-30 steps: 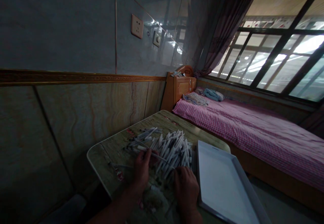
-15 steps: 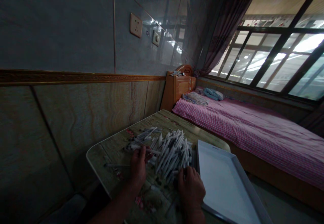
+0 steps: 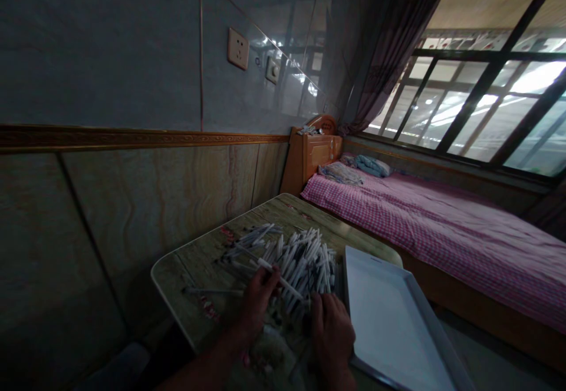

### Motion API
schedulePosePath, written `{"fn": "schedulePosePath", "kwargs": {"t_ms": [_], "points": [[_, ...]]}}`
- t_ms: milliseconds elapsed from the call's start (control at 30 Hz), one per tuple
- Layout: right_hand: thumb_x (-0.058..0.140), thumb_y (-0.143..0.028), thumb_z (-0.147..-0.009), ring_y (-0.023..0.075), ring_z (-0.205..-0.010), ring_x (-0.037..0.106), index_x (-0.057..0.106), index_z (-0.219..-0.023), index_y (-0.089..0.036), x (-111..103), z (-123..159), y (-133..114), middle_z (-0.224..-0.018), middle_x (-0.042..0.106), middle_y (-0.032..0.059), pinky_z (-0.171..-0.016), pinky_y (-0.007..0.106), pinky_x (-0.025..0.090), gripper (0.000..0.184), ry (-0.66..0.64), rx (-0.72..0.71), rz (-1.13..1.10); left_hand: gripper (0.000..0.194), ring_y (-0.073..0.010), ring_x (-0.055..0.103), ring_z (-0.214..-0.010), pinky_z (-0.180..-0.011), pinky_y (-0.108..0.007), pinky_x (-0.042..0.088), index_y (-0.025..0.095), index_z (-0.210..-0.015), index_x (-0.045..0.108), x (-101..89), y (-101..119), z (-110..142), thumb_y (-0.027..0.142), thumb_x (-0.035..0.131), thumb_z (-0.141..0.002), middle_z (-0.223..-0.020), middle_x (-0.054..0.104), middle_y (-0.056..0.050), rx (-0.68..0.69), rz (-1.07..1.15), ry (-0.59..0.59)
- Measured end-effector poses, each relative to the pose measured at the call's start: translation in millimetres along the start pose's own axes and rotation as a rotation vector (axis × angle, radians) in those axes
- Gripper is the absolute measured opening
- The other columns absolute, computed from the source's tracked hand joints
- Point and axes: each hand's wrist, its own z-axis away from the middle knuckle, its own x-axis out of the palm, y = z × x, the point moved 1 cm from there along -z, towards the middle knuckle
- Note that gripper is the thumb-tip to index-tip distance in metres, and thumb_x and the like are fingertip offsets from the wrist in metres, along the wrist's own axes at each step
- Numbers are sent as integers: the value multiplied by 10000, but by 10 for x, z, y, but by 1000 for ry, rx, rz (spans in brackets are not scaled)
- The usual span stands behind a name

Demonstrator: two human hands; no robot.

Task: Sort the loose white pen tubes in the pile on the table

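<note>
A heap of thin white plastic pen tubes [image 3: 303, 267] lies crossed on a wood-patterned folding table [image 3: 194, 270]. My left hand [image 3: 259, 305] is at the heap's near edge, its fingers closed on one white tube [image 3: 280, 279] that slants across them. My right hand [image 3: 331, 335] rests curled against the heap's lower right side, touching tubes; its fingers hide what lies under them. To its right stands a shallow white tray [image 3: 380, 320] with a raised rim, holding nothing I can see. One loose tube [image 3: 212, 291] lies apart on the table, left of my left hand.
A bed with a pink checked sheet [image 3: 442, 232] runs beside the table, with folded cloth [image 3: 340, 173] near its wooden headboard [image 3: 321, 152]. Tiled wall with a socket [image 3: 237, 49] stands left. A curtained window [image 3: 481, 66] is at the right.
My left hand has moved up and right into the heap, and a tube now lies across its fingers. My right hand has shifted only slightly. The loose tube on the table shows more fully.
</note>
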Motion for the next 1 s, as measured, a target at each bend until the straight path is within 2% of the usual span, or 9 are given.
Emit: {"fn": "schedulePosePath", "kwargs": {"t_ms": [133, 200, 333, 433, 533, 633, 800, 900, 1000], "points": [[314, -430, -1027, 160, -817, 669, 653, -997, -249, 11, 10, -135, -916, 707, 30, -706, 243, 462, 386, -103, -50, -293, 483, -115, 504, -546, -539, -228, 417, 168, -666, 650, 70, -60, 51, 595, 829, -528, -567, 577, 36, 8, -75, -91], [370, -440, -1011, 148, -782, 685, 662, -1030, -255, 39, 26, -189, -892, 722, 10, -668, 219, 461, 346, -196, -65, -375, 466, -134, 535, -583, -571, -240, 441, 173, -676, 661, 90, -72, 76, 584, 830, -535, -596, 602, 23, 19, -85, -125], [407, -497, -988, 134, -582, 627, 676, -904, -226, 100, 41, -202, -682, 678, -22, -531, 210, 393, 391, -326, 20, -484, 452, -191, 614, -697, -684, -285, 498, 184, -712, 701, 94, 25, 120, 593, 820, -559, -680, 676, -23, 54, -76, -151], [393, -557, -978, 131, -579, 583, 663, -787, -196, 143, 35, -202, -649, 646, -13, -519, 206, 371, 489, -387, 65, -565, 484, -214, 653, -767, -747, -305, 512, 181, -784, 714, 104, 135, 152, 650, 725, -667, -770, 722, -64, 73, -18, -146], [351, -586, -983, 119, -548, 545, 615, -667, -184, 174, 48, -241, -582, 592, -17, -492, 201, 329, 576, -416, 61, -569, 495, -213, 666, -709, -711, -320, 525, 178, -763, 680, 147, 160, 178, 670, 684, -703, -724, 716, -59, 26, 77, -132], [341, -522, -1003, 117, -534, 566, 628, -687, -187, 162, 81, -274, -582, 605, -10, -498, 206, 319, 542, -339, -8, -422, 492, -218, 682, -672, -697, -338, 536, 186, -744, 648, 185, 140, 152, 665, 721, -661, -680, 712, -41, -18, 159, -27], [355, -429, -1012, 146, -607, 659, 701, -855, -207, 120, 121, -200, -695, 696, 37, -567, 211, 409, 440, -68, -94, -160, 502, -225, 713, -731, -772, -374, 552, 177, -738, 638, 161, 239, -18, 651, 752, -616, -733, 743, -54, -9, 300, 155], [334, -424, -1025, 157, -693, 710, 715, -968, -200, 145, 129, -163, -842, 749, 65, -620, 214, 478, 446, 21, -52, -174, 501, -236, 722, -761, -803, -389, 555, 159, -763, 671, 147, 257, -24, 618, 785, -598, -775, 755, -73, -33, 283, 78], [332, -401, -1024, 171, -789, 734, 698, -1131, -215, 172, 133, -204, -983, 760, 70, -667, 225, 528, 425, -21, -54, -211, 536, -262, 728, -775, -777, -390, 563, 149, -787, 705, 168, 121, 106, 591, 845, -519, -800, 763, -91, -152, 187, -48]]}}
